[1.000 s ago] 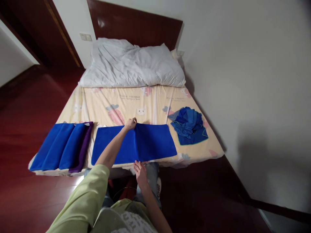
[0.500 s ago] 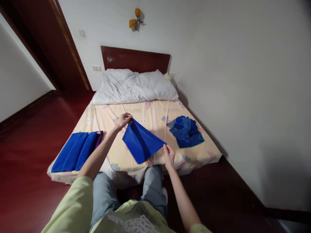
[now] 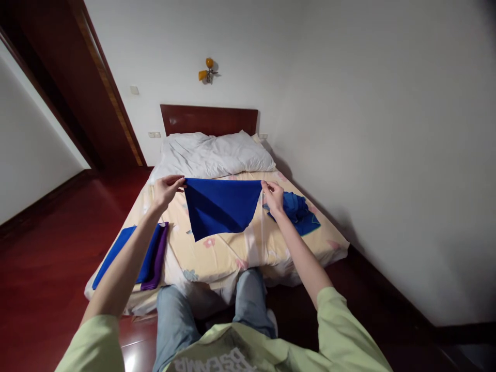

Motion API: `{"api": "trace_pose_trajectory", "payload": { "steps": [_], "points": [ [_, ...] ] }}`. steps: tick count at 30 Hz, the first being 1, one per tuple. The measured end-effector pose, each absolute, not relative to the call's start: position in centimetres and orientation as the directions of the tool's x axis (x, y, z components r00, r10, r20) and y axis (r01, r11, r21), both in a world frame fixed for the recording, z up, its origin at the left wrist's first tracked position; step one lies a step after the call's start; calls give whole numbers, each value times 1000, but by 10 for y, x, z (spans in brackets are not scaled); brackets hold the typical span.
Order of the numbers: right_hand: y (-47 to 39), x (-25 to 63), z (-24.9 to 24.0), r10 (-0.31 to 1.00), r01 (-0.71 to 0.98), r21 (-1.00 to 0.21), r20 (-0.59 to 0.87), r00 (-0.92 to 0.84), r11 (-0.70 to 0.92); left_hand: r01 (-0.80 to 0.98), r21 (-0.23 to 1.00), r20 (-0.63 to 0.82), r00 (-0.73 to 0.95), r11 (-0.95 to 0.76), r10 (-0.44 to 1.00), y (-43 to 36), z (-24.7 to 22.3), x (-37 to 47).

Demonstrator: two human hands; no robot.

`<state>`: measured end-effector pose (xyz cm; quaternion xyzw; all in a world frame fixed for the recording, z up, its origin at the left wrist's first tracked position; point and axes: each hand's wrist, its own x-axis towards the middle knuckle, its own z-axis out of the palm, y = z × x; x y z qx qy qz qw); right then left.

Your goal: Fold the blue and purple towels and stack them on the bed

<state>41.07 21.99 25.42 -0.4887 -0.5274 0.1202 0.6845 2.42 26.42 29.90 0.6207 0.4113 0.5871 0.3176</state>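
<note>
A plain blue cloth [image 3: 222,206] hangs stretched between my hands above the bed, its top edge almost level. My left hand [image 3: 167,190] pinches the upper left corner. The upper right corner is pinched by my right hand [image 3: 274,196]. Folded blue cloths [image 3: 149,258] lie at the bed's near left corner, partly hidden behind my left forearm, with a folded purple cloth [image 3: 158,263] beside them. To the right, a crumpled heap of blue cloths [image 3: 300,212] rests on the sheet, partly covered by my right hand and wrist.
The bed [image 3: 217,258] has a pale patterned sheet. White pillows or bedding [image 3: 209,155] lie against the dark wooden headboard [image 3: 211,119]. A wall [image 3: 368,129] runs along the right side. Dark red floor [image 3: 50,248] lies to the left, near a door [image 3: 58,67].
Both hands have risen, the right one most, so the cloth's top edge went from slanted to nearly level. The left hand moved left. The head view has tilted up.
</note>
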Motion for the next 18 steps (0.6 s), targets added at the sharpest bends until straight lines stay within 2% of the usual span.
{"api": "trace_pose_trajectory", "payload": {
  "steps": [4,7,13,18],
  "points": [
    [214,400,264,701,343,-785,617,359,515,167,875,470,-65,-455,880,258,297,3],
    [200,396,264,758,300,-820,567,322,487,186,880,454,-65,-436,889,247,295,-4],
    [144,398,249,953,103,-965,257,163,242,202,924,328,19,-325,945,196,278,-13],
    [83,408,236,998,-5,-1000,28,49,28,213,961,165,67,-175,984,136,250,-27]
  ]
}}
